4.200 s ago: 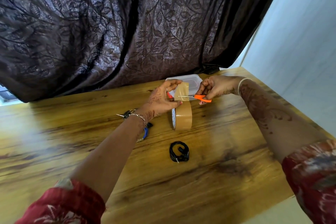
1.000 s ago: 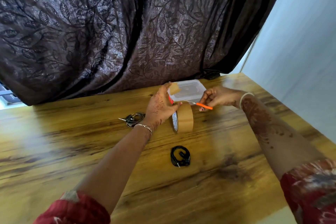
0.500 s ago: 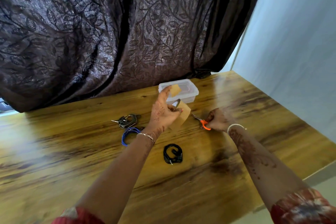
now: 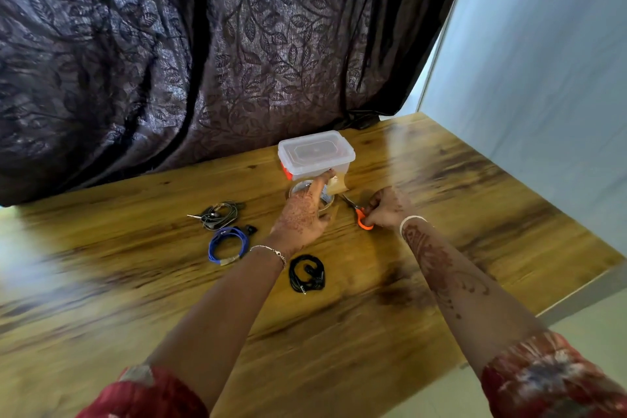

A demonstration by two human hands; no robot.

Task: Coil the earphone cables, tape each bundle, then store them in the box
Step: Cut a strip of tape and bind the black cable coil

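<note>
The left hand lies over the tape roll just in front of the box, fingers extended, 1 cut tape piece stuck to a fingertip; the right hand, front-right of the box, is curled around the orange scissors. The black coil, farthest in front of the box of 3 coils, probably takes this piece: release the scissors first, keep the adhesive clear of the roll, then wrap across all loops.
</note>
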